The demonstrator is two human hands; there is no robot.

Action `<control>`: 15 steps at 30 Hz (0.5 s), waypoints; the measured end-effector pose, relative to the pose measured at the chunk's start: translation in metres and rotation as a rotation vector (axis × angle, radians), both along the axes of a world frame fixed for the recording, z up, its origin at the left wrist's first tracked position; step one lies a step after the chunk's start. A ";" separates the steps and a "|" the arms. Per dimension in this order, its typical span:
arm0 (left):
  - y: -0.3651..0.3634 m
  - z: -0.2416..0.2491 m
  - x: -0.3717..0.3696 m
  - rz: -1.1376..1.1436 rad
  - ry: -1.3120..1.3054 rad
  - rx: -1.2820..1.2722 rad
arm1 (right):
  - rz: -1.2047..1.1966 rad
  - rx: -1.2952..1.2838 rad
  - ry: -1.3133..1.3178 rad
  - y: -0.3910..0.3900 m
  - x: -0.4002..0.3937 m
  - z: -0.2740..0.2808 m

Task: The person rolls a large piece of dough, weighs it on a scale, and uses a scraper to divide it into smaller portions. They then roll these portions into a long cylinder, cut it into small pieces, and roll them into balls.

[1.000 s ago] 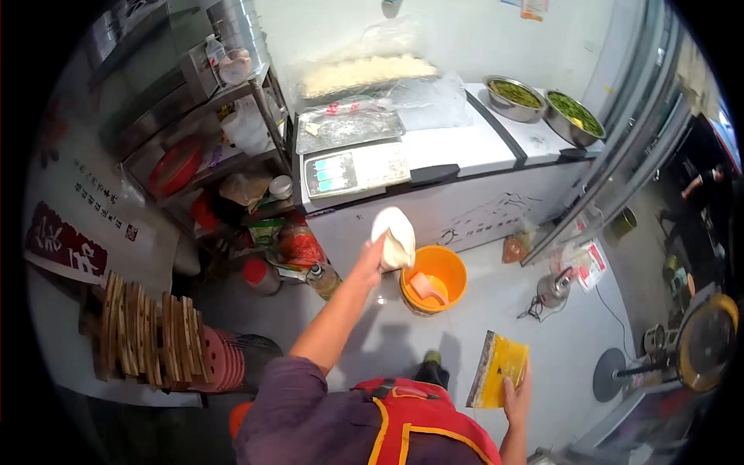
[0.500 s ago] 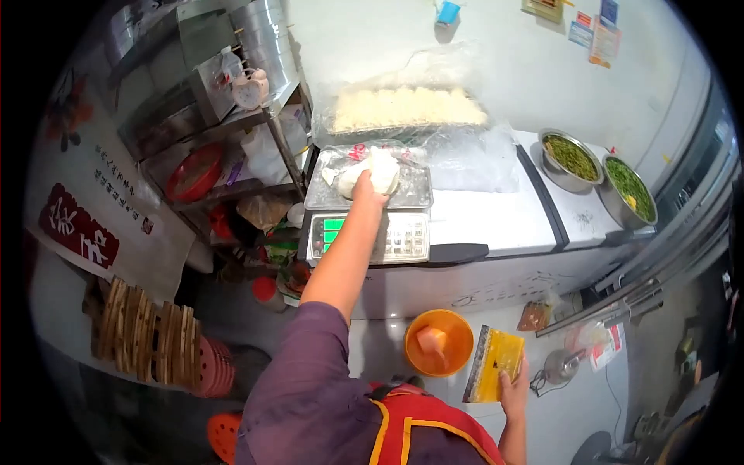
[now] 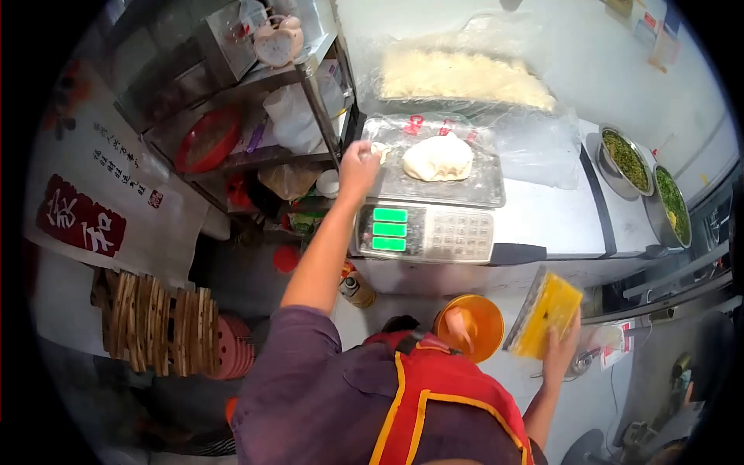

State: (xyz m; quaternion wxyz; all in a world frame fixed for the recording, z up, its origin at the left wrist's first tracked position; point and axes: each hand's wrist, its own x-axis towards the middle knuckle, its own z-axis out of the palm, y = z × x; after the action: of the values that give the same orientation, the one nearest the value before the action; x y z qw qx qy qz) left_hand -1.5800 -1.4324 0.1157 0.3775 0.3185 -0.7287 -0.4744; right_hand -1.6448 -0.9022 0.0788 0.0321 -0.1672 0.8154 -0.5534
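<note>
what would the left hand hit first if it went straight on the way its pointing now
The left hand would most likely meet the small dough scrap at its fingertips, by the left side of the metal scale pan; depth is unclear, so they may already touch.

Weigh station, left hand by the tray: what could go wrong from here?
1. The left hand is at the scale tray's left edge; pressing there might skew the reading with the dough lump on it.
2. The right hand holds a flat yellow tool; a slipped grip could drop it.
</note>
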 end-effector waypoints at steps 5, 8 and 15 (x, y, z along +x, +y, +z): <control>-0.054 0.000 -0.003 -0.067 -0.352 -0.745 | 0.035 0.002 0.194 -0.088 -0.011 0.044; -0.054 0.005 -0.011 -0.226 -0.541 -0.825 | 0.111 -0.073 0.217 -0.133 -0.013 0.076; -0.072 -0.019 -0.019 -0.328 -0.573 -0.788 | 0.245 -0.069 0.343 -0.207 -0.016 0.124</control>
State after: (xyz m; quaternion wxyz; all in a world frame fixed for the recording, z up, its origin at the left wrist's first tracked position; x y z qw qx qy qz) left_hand -1.5993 -1.5047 0.0966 0.1749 0.1509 -0.9666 -0.1106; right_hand -1.6608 -1.1096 0.2030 -0.0457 -0.3576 0.7632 -0.5363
